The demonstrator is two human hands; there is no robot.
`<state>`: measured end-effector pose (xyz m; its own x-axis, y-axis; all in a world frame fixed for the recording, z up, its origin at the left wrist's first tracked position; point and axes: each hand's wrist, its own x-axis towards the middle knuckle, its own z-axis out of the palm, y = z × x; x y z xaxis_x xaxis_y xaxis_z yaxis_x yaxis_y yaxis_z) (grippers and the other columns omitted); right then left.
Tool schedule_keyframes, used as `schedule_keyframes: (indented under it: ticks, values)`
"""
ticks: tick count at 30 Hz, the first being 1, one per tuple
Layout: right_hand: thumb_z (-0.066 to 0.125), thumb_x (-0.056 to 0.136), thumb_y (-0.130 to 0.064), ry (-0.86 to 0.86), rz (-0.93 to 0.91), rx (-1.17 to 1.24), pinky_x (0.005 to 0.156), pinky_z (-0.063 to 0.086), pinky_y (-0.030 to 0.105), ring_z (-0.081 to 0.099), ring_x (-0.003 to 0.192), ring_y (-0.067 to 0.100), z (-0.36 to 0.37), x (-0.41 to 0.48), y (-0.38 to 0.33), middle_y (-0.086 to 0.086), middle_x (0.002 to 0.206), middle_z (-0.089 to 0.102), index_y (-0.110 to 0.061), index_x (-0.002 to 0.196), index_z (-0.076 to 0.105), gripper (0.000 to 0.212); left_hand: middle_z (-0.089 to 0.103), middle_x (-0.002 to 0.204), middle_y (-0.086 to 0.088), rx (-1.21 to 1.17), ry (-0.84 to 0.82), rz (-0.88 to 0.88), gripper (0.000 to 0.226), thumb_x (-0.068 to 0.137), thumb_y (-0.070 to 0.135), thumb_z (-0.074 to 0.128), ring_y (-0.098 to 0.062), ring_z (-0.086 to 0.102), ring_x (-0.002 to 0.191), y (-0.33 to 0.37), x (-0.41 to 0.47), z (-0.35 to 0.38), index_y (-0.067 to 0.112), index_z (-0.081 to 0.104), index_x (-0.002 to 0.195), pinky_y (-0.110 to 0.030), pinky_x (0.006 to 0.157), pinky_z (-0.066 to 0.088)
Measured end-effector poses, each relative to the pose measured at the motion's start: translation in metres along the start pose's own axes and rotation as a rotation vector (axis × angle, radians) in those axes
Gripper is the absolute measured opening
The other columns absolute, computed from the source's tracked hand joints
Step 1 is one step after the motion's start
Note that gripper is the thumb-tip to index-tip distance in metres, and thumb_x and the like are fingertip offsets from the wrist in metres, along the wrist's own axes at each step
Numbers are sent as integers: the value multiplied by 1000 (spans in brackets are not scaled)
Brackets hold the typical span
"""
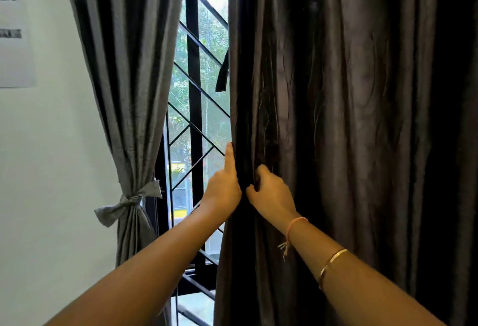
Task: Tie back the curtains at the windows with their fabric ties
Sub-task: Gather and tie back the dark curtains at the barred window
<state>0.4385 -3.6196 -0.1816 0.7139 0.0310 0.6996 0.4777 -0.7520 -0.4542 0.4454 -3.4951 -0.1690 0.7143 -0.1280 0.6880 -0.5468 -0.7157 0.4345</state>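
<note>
- Forearms point(155, 261) reach up; at left, grey curtain point(129, 92) already bound by its fabric tie point(129, 200)
- left hand point(222, 188) at edge of dark curtain point(349, 118); one finger straight, rest hidden; grip unclear
- right hand point(269, 193) clutches its folds; dark strip point(222, 74), likely its tie, hangs higher; reaching may spill the bunch

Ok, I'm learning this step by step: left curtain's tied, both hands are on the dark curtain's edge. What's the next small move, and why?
Probably draw the dark curtain rightward by its edge, bunching it. The left hand and right hand grip that edge, the fabric hangs loose over the window, and its fabric tie dangles unused above them.
</note>
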Motion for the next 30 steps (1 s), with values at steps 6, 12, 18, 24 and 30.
schedule_keyframes:
  ticks: [6,12,18,24,30]
  values:
    - [51,89,-25,-93,-61,13,68,49,37,61,84,31,0,1,16,11,93,64,-14,96,48,13,61,115,-18,-63,-73,-5,66,92,2,41,-31,60,100,9,9,21,24,14,148,-38,84,50]
    - [55,83,-8,-208,-28,291,59,40,21,56,70,16,-3,6,39,-2,75,56,-26,79,44,22,50,133,-5,-309,-259,-30,73,89,-5,40,-17,52,112,13,22,34,30,13,147,-30,91,46]
    - [49,82,0,-166,-51,325,62,40,20,55,71,14,-16,14,53,-2,74,56,-17,76,52,18,59,119,-6,-278,-4,-78,69,88,21,57,-24,60,107,23,23,44,21,18,145,-24,78,48]
    - [59,78,-5,421,-247,-151,74,38,25,53,90,23,-68,46,52,9,101,56,-10,96,60,19,45,133,-19,-91,196,60,100,85,1,51,-19,57,68,48,35,43,34,-23,142,-28,58,44]
    - [66,78,-19,668,-60,-385,99,34,52,39,125,39,-107,65,61,17,138,40,-12,131,43,58,22,146,-19,48,181,75,100,81,0,51,-12,49,54,58,50,45,41,-15,143,-17,43,33]
